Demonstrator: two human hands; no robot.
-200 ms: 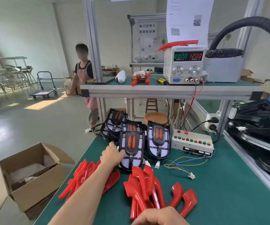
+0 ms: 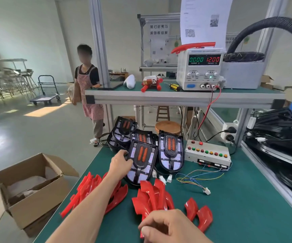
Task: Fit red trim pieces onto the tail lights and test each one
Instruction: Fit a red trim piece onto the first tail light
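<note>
Change since a moment ago: your left hand (image 2: 121, 163) has closed further on the front tail light (image 2: 141, 161). Fingers now curl over its upper left edge and the unit looks tipped up slightly off the green bench (image 2: 238, 199). Judgement: pick-up of the next unit has begun; no trim is fitted to it yet, and no test is running (power supply (image 2: 200, 68) reads zero amps, twelve volts).

Your right hand (image 2: 171, 227) has shifted little. Its fingers are curled down onto the middle pile of red trim pieces (image 2: 150, 197); whether they actually clamp a piece I cannot tell, the knuckles hide the contact.

Largest to smallest, containers and holders:
- Bench: carries four tail lights in a cluster, the one you hold foremost, another (image 2: 170, 153) just right of it, two more stacked behind. A second trim pile (image 2: 90, 190) lies under your left forearm; two loose pieces (image 2: 198, 214) lie to the right.
- Cardboard box (image 2: 29, 195), on the floor left of the bench, flaps open: crumpled packing paper inside, nothing else discernible.
- Button test box (image 2: 207, 154): loose coloured leads trail from it to a white connector (image 2: 207, 191), unplugged.
</note>
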